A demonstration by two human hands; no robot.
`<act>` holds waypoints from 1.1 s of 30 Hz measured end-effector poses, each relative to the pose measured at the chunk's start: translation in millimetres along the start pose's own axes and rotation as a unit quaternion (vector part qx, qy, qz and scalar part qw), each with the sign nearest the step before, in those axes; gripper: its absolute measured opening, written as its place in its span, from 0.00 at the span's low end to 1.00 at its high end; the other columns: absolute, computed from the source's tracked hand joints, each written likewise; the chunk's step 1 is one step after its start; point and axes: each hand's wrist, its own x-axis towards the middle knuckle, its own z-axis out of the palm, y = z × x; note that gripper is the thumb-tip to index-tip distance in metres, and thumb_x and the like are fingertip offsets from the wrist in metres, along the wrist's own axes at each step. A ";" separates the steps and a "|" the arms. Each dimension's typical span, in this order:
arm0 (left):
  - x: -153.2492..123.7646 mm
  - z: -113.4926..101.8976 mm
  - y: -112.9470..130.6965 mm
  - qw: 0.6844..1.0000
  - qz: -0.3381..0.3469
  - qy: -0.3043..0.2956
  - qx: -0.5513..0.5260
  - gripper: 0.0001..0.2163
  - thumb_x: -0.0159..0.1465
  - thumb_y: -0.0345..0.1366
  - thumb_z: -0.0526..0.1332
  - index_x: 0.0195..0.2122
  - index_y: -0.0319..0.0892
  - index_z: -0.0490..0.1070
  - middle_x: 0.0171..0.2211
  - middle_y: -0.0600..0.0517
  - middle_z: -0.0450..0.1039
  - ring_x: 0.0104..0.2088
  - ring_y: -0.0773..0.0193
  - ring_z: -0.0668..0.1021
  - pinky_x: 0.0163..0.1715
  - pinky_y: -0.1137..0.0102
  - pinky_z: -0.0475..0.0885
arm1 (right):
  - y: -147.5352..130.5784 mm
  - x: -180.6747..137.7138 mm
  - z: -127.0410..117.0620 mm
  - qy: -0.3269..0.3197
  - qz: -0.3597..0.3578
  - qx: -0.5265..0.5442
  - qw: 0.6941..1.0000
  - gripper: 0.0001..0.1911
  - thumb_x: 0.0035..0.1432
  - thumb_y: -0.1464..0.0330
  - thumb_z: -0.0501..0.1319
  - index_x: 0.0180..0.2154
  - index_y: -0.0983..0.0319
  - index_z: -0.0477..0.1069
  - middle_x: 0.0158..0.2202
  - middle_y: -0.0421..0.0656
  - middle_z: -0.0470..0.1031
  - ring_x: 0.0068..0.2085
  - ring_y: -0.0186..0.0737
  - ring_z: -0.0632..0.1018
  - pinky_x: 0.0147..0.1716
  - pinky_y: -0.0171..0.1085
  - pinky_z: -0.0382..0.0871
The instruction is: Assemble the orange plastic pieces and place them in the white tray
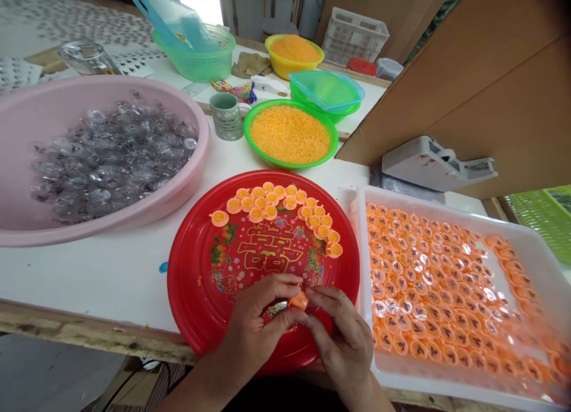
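Where the hands meet: one small orange piece (298, 300), held low over the near part of the red tray (190, 269); its exact shape is mostly covered by fingers.
Left hand (263, 314): thumb and index finger nearly closed, pinching the piece from the left.
Right hand (341, 326): thumb and fingertips drawn together, gripping the piece from the right.
Cups on tray: orange cups (270, 212) with yellow contents, grouped in an arc ahead of the hands, some touching.
Right of the hands: translucent bin (363, 239), just beside the tray, carrying rows of orange pieces (432, 296) with clear, dark-marked tops.
Ahead and left of the hands: pink basin (203, 138) with a heap of clear round pieces (120, 156).
Straight ahead, past the tray: green bowl (292, 162) of yellow-orange granules (289, 132); patterned mug (226, 118) near its left side.
Support: white tabletop (89, 275) under tray, basin and bowl.
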 end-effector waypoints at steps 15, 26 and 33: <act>6.2 2.9 8.2 0.999 0.022 -0.005 -0.034 0.07 0.60 0.31 0.67 0.38 0.47 0.75 0.43 0.51 0.78 0.41 0.63 0.81 0.43 0.70 0.78 | 1.7 -1.7 1.4 0.004 0.027 0.039 0.999 0.19 0.57 0.78 0.62 0.49 0.56 0.69 0.43 0.44 0.75 0.45 0.41 0.76 0.43 0.39 0.75; 9.3 -4.6 10.1 0.986 -0.120 -0.073 -0.090 0.14 0.58 0.32 0.67 0.46 0.50 0.76 0.43 0.51 0.79 0.41 0.60 0.81 0.40 0.71 0.79 | -4.1 2.5 -8.1 -0.004 0.013 0.043 0.999 0.14 0.58 0.74 0.64 0.46 0.57 0.71 0.41 0.44 0.75 0.41 0.42 0.77 0.41 0.40 0.74; 9.4 -1.5 8.7 0.965 -0.179 -0.060 -0.180 0.12 0.58 0.35 0.68 0.44 0.49 0.77 0.38 0.51 0.78 0.44 0.56 0.80 0.37 0.69 0.80 | -5.3 2.6 -5.0 0.031 0.039 0.045 0.998 0.16 0.55 0.73 0.67 0.45 0.55 0.74 0.39 0.43 0.78 0.37 0.41 0.79 0.37 0.38 0.75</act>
